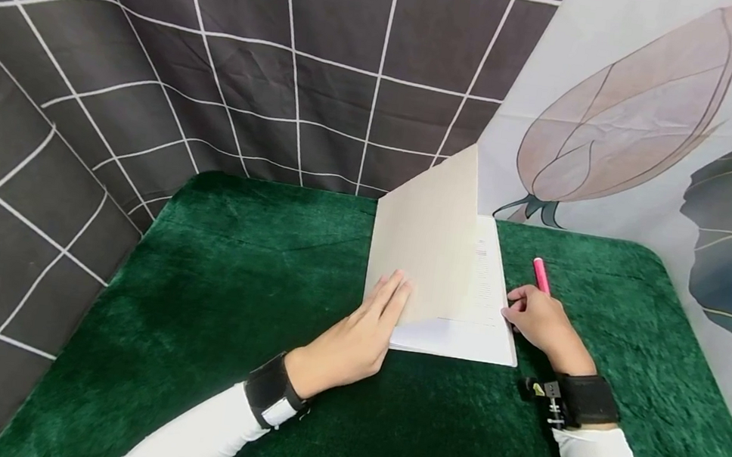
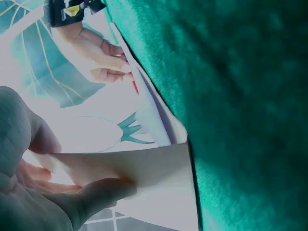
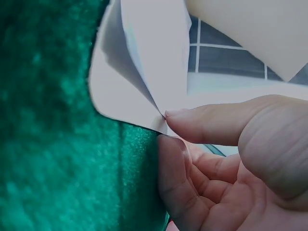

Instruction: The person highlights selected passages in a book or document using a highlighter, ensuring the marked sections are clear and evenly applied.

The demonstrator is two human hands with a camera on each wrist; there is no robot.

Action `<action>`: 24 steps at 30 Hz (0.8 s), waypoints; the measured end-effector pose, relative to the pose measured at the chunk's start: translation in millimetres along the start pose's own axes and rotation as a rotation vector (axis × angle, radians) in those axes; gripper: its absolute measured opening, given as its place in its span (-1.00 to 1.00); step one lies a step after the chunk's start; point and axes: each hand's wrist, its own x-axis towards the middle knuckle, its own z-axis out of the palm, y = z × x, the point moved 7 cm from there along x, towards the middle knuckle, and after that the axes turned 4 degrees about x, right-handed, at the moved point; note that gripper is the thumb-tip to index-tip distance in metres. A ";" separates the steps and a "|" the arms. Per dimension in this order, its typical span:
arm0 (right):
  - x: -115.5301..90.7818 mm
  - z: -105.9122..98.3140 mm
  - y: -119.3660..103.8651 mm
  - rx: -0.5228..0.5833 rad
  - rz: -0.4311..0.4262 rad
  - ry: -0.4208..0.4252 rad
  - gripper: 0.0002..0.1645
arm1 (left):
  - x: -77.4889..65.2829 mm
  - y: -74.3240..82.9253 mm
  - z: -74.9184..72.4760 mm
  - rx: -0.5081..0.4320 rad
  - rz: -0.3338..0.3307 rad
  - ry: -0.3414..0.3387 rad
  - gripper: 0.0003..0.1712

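Observation:
A notebook (image 1: 475, 341) lies on the green cloth with its beige cover (image 1: 427, 236) raised at a slant and printed pages beneath. My left hand (image 1: 360, 334) rests on the cover's near left part, fingers straight; in the left wrist view its thumb (image 2: 108, 190) lies along the cover's face. At the notebook's right edge my right hand (image 1: 538, 318) pinches the page corner (image 3: 159, 98) between thumb and forefinger, the other fingers curled. A pink marker (image 1: 541, 275) shows just past the right hand, its lower part hidden; I cannot tell whether the hand touches it.
The green cloth (image 1: 251, 268) covers a table with rounded far corners. Behind it hangs a dark grid-patterned curtain (image 1: 327, 94), beside a pale sheet with a leaf and bud print (image 1: 633, 116). Both wrists wear black straps; a small camera mount (image 1: 548, 392) sits on the right one.

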 end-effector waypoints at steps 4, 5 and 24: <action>-0.3 1.2 0.3 0.006 0.016 -0.009 -0.63 | -2.1 -4.0 -6.4 -0.029 -0.029 0.039 -0.09; -0.1 1.4 0.5 0.007 0.018 -0.012 -0.63 | -2.7 -5.5 -7.4 -0.043 -0.045 0.040 -0.08; -1.3 0.8 -2.3 -0.016 -0.002 0.005 -0.65 | -16.2 -31.1 -21.9 -0.273 -0.241 0.088 -0.01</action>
